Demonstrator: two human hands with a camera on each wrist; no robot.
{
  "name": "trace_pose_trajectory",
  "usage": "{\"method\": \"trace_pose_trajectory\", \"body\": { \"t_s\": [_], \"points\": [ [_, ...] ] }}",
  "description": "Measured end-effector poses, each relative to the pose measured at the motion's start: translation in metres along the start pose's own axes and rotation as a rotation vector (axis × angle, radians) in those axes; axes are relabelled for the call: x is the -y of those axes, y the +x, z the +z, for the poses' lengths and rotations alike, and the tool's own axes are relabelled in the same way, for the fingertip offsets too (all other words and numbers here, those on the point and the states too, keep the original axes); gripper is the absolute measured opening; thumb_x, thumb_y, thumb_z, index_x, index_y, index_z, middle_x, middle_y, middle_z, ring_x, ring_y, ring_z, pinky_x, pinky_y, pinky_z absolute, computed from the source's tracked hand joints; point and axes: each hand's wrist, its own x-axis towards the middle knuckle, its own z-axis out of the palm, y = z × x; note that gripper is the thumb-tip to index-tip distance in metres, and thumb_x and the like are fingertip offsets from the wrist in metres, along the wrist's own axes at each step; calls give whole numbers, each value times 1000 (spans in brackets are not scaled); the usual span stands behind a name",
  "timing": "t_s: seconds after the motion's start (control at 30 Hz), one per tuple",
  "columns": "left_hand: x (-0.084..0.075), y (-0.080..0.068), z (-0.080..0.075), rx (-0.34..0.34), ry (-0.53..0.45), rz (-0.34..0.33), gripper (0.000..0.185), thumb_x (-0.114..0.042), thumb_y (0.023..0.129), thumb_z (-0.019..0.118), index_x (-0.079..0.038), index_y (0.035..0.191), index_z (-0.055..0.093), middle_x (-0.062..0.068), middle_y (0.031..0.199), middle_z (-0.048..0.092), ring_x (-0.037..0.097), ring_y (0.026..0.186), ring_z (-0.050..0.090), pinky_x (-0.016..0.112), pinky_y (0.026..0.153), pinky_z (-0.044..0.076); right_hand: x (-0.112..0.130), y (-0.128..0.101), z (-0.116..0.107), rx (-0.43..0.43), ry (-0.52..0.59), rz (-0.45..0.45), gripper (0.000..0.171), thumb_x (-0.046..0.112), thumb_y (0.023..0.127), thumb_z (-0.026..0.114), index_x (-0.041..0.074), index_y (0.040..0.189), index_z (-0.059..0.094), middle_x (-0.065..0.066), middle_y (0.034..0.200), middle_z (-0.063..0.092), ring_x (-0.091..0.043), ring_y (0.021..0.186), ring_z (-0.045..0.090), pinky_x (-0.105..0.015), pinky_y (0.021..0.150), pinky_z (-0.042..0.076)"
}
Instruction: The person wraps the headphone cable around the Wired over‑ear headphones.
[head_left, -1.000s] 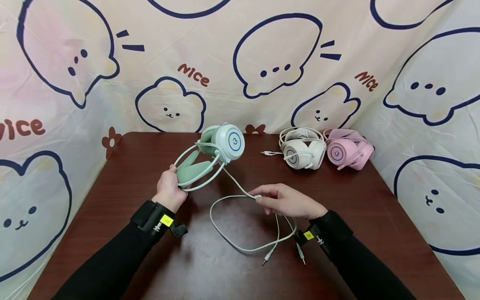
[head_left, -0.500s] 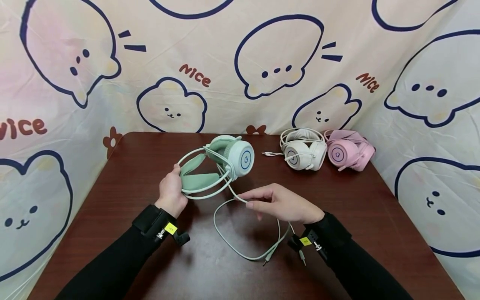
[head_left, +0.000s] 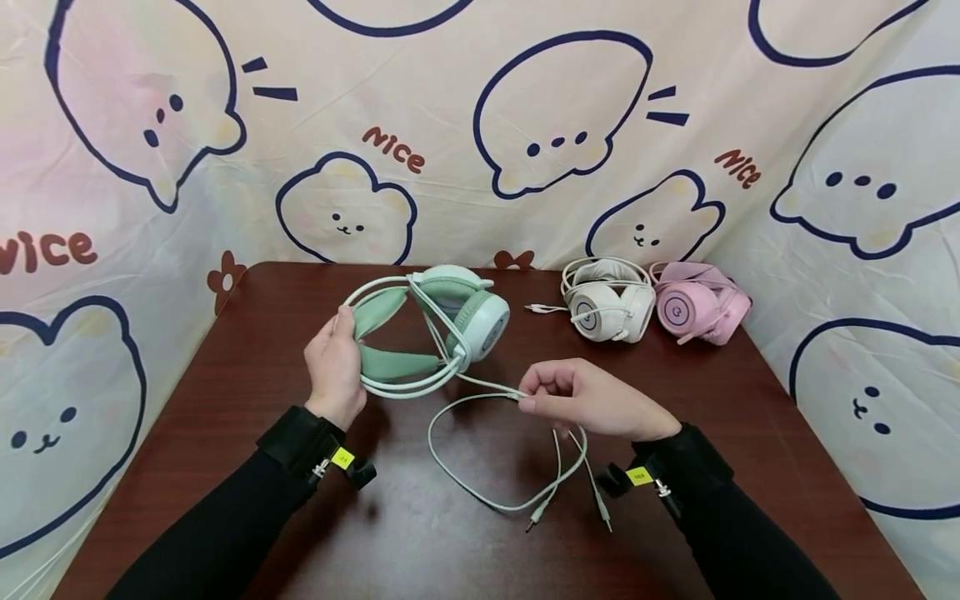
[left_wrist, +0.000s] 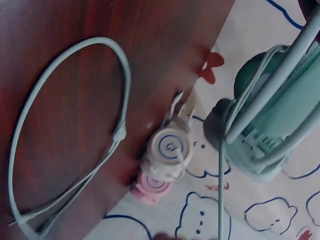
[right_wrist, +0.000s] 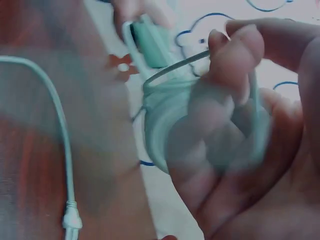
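Head view: left hand [head_left: 335, 367] grips green headset [head_left: 420, 333] band; right hand [head_left: 592, 400] pinches cable [head_left: 480, 496]. Risk: loop snags, plugs [head_left: 570, 518] drag across tabletop [head_left: 750, 417].

At the far right of your dark wooden table [head_left: 225, 467] lie a white headset [head_left: 606, 306] and a pink headset [head_left: 699, 308], touching side by side, the white one's plug trailing leftward. Behind the table hangs a cream cloth backdrop [head_left: 450, 117] printed with cartoon animals and the word "Nice".
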Motion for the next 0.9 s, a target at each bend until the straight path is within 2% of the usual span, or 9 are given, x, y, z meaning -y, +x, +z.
{"method": "trace_pose_trajectory", "body": {
  "t_s": [0.1, 0.17, 0.3, 0.4, 0.53, 0.63, 0.7, 0.8, 0.9],
  "points": [
    [-3, 5, -1, -76, -54, 23, 46, -45, 108, 50, -18, 71, 47, -6, 62, 34, 11, 56, 39, 24, 60, 38, 6, -10, -6, 34, 41, -45, 10, 18, 105, 63, 9, 109, 65, -13, 78, 65, -28, 70, 67, -34, 64, 56],
    [-5, 7, -2, -123, -97, 14, 46, -43, 108, 51, -19, 69, 48, -7, 63, 40, 11, 61, 45, 24, 66, 42, 12, -16, -8, 56, 81, -53, 9, 14, 104, 64, 7, 110, 62, -20, 87, 71, -29, 79, 72, -34, 71, 59],
    [-9, 10, -3, -170, -140, -6, 40, -42, 108, 53, -16, 80, 63, -6, 70, 50, 13, 74, 56, 26, 77, 50, 24, -26, -11, 133, 158, -80, 10, 5, 103, 62, 4, 112, 57, -22, 101, 76, -31, 88, 74, -35, 75, 60],
    [-13, 12, -3, -185, -148, -6, 38, -42, 107, 54, -12, 91, 70, -4, 76, 56, 14, 76, 60, 28, 78, 52, 32, -34, -13, 181, 172, -146, 21, -2, 103, 57, 3, 124, 55, -17, 99, 76, -33, 85, 73, -38, 77, 61],
    [-16, 13, -6, -208, -141, -19, 37, -42, 108, 53, -12, 100, 73, -2, 89, 64, 14, 82, 63, 28, 83, 52, 39, -42, -20, 186, 117, -204, 36, -4, 105, 52, 5, 140, 54, -13, 91, 67, -28, 74, 71, -40, 72, 60],
    [-17, 12, -7, -207, -100, -1, 37, -42, 108, 53, -12, 95, 71, -2, 87, 62, 13, 80, 60, 27, 81, 50, 38, -45, -29, 146, 67, -189, 39, -4, 106, 49, 7, 143, 55, -11, 90, 63, -24, 68, 67, -38, 66, 58],
    [-17, 12, -7, -191, -72, 30, 37, -41, 108, 53, -13, 88, 68, -4, 80, 57, 12, 75, 55, 26, 76, 47, 35, -47, -35, 100, 31, -169, 39, -2, 106, 50, 7, 143, 57, -8, 96, 66, -21, 73, 64, -35, 64, 57],
    [-17, 11, -7, -158, -9, 59, 38, -43, 107, 54, -15, 85, 65, -6, 69, 47, 10, 66, 47, 23, 67, 43, 31, -48, -44, -6, -59, -163, 37, -1, 106, 52, 8, 140, 63, -2, 113, 71, -18, 89, 63, -28, 73, 56],
    [-17, 9, -9, -89, 84, 58, 37, -44, 108, 53, -13, 99, 71, -8, 71, 46, 9, 65, 44, 21, 63, 40, 28, -44, -51, -157, -182, -171, 31, 4, 106, 56, 10, 134, 69, 6, 126, 71, -12, 107, 61, -21, 85, 53]
  ]
}}
